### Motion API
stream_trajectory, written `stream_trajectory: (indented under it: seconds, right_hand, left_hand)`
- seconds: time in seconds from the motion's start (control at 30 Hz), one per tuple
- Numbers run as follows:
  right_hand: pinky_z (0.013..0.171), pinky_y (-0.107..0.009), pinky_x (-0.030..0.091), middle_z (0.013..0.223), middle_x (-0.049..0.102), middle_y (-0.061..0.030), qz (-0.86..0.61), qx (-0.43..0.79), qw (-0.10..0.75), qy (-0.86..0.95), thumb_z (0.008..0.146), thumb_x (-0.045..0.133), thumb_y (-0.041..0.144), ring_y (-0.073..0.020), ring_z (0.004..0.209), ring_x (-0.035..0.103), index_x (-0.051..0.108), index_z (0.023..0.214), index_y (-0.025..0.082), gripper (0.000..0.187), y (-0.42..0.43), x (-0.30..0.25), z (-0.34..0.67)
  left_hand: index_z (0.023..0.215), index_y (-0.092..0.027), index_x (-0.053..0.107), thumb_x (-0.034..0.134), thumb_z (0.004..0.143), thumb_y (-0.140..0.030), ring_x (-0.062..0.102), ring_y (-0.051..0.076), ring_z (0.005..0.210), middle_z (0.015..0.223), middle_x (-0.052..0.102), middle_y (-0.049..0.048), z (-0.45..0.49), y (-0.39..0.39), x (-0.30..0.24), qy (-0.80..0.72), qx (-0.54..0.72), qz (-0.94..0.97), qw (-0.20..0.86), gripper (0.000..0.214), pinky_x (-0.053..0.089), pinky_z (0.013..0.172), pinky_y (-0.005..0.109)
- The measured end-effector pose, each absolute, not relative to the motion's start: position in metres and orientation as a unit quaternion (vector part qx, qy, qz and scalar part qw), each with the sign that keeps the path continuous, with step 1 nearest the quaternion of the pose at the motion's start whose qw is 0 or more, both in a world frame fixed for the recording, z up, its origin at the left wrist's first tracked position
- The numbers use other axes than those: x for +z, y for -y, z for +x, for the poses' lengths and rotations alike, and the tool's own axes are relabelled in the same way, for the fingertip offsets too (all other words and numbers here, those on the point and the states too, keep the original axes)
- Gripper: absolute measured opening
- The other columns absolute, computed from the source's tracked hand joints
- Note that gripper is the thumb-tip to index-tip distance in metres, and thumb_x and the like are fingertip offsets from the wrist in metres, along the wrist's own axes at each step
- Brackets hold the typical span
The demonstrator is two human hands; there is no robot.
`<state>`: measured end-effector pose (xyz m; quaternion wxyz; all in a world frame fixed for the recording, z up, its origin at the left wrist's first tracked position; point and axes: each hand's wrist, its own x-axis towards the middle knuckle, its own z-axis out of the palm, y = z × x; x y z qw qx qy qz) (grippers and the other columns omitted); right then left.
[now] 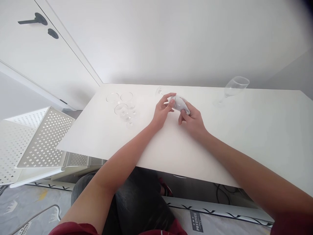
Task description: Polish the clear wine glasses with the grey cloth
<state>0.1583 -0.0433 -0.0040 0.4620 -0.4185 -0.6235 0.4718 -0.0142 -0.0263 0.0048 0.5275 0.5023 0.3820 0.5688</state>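
Note:
A clear stemmed glass point(171, 97) lies tilted on its side over the white table point(244, 137), its foot pointing to the back left. My left hand point(162, 109) grips its bowel end near the stem, fingers curled. My right hand point(192, 119) presses a white cloth point(181, 102) into and around the bowl, fingers closed on it. Three more clear stemmed glasses point(122, 106) stand upright together to the left of my hands. Another stemmed glass point(233, 88) stands at the back right of the table.
A white perforated metal rack point(36, 140) stands left of the table, below its edge. A white door with a black handle point(34, 20) is at the top left. Cables lie on the floor under the table.

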Motion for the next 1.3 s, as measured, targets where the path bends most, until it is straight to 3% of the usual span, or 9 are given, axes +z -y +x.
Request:
stream_trajectory:
  seconds: [0.17, 0.3, 0.43, 0.6, 0.73, 0.83, 0.93, 1.17, 1.3]
  right_hand:
    - [0.081, -0.046, 0.064, 0.106, 0.075, -0.0073, -0.44, 0.319, 0.435, 0.718, 0.106, 0.057, 0.046, -0.02, 0.072, 0.064, 0.06, 0.158, 0.031, 0.054, 0.047, -0.002, 0.154]
    - [0.07, -0.041, 0.063, 0.079, 0.061, 0.0012, -0.387, 0.554, 0.434, 0.596, 0.103, 0.063, 0.051, -0.0148, 0.057, 0.048, 0.069, 0.14, 0.029, 0.044, 0.046, 0.007, 0.157]
    - [0.061, -0.035, 0.059, 0.098, 0.064, -0.0011, -0.341, 0.672, 0.436, 0.493, 0.095, 0.073, 0.054, -0.0096, 0.054, 0.039, 0.073, 0.109, 0.027, 0.031, 0.036, 0.007, 0.162]
    - [0.074, -0.039, 0.063, 0.101, 0.069, -0.0011, -0.389, 0.561, 0.475, 0.556, 0.098, 0.073, 0.054, -0.0137, 0.064, 0.057, 0.072, 0.137, 0.033, 0.044, 0.032, -0.006, 0.162]
    - [0.08, -0.043, 0.064, 0.096, 0.072, -0.0009, -0.44, 0.464, 0.462, 0.614, 0.1, 0.07, 0.055, -0.0162, 0.067, 0.063, 0.068, 0.149, 0.034, 0.053, 0.036, -0.005, 0.163]
    - [0.067, -0.038, 0.062, 0.084, 0.066, 0.001, -0.422, 0.548, 0.451, 0.564, 0.102, 0.066, 0.057, -0.0137, 0.056, 0.054, 0.07, 0.142, 0.032, 0.048, 0.036, 0.003, 0.166]
    - [0.058, -0.034, 0.058, 0.096, 0.068, -0.0006, -0.377, 0.629, 0.456, 0.504, 0.1, 0.066, 0.057, -0.0093, 0.051, 0.041, 0.074, 0.118, 0.029, 0.034, 0.033, 0.009, 0.168]
    - [0.077, -0.042, 0.065, 0.122, 0.074, -0.0029, -0.408, 0.515, 0.471, 0.589, 0.097, 0.073, 0.062, -0.0153, 0.07, 0.067, 0.074, 0.132, 0.034, 0.045, 0.035, 0.001, 0.168]
    - [0.072, -0.042, 0.063, 0.094, 0.073, -0.0015, -0.422, 0.501, 0.455, 0.604, 0.098, 0.071, 0.064, -0.017, 0.063, 0.065, 0.075, 0.131, 0.031, 0.047, 0.036, 0.002, 0.169]
  left_hand:
    - [0.13, -0.032, 0.07, 0.076, 0.092, -0.067, 0.069, 0.023, 0.114, 0.117, 0.072, 0.0064, -0.022, 0.022, 0.0, -0.339, 0.581, 0.528, 0.519, 0.052, 0.058, 0.104, 0.04]
    - [0.131, -0.032, 0.07, 0.085, 0.087, -0.061, 0.067, 0.027, 0.129, 0.132, 0.071, 0.0081, -0.029, 0.018, 0.0, -0.273, 0.57, 0.578, 0.516, 0.055, 0.058, 0.106, 0.042]
    - [0.132, -0.031, 0.071, 0.082, 0.088, -0.065, 0.068, 0.027, 0.127, 0.139, 0.07, 0.0079, -0.026, 0.015, -0.003, -0.294, 0.567, 0.556, 0.532, 0.057, 0.06, 0.105, 0.043]
    - [0.146, -0.036, 0.063, 0.074, 0.092, -0.07, 0.071, 0.026, 0.119, 0.132, 0.071, 0.0082, -0.019, 0.019, -0.002, -0.365, 0.552, 0.501, 0.557, 0.065, 0.062, 0.096, 0.042]
    - [0.136, -0.032, 0.064, 0.076, 0.09, -0.072, 0.071, 0.027, 0.117, 0.131, 0.068, 0.0099, -0.019, 0.02, -0.004, -0.367, 0.548, 0.475, 0.583, 0.063, 0.063, 0.1, 0.048]
    - [0.128, -0.029, 0.066, 0.089, 0.082, -0.064, 0.068, 0.028, 0.127, 0.14, 0.065, 0.0105, -0.021, 0.017, -0.007, -0.32, 0.562, 0.535, 0.544, 0.062, 0.057, 0.112, 0.049]
    - [0.126, -0.03, 0.066, 0.09, 0.081, -0.061, 0.061, 0.031, 0.142, 0.153, 0.061, 0.0107, -0.022, 0.015, -0.006, -0.269, 0.566, 0.577, 0.524, 0.06, 0.05, 0.12, 0.049]
    - [0.134, -0.032, 0.062, 0.074, 0.092, -0.072, 0.071, 0.022, 0.112, 0.122, 0.07, 0.0068, -0.018, 0.019, -0.002, -0.333, 0.552, 0.477, 0.597, 0.059, 0.063, 0.104, 0.048]
    - [0.13, -0.031, 0.066, 0.08, 0.088, -0.069, 0.07, 0.025, 0.12, 0.131, 0.07, 0.0084, -0.019, 0.018, -0.002, -0.316, 0.559, 0.516, 0.567, 0.058, 0.06, 0.109, 0.048]
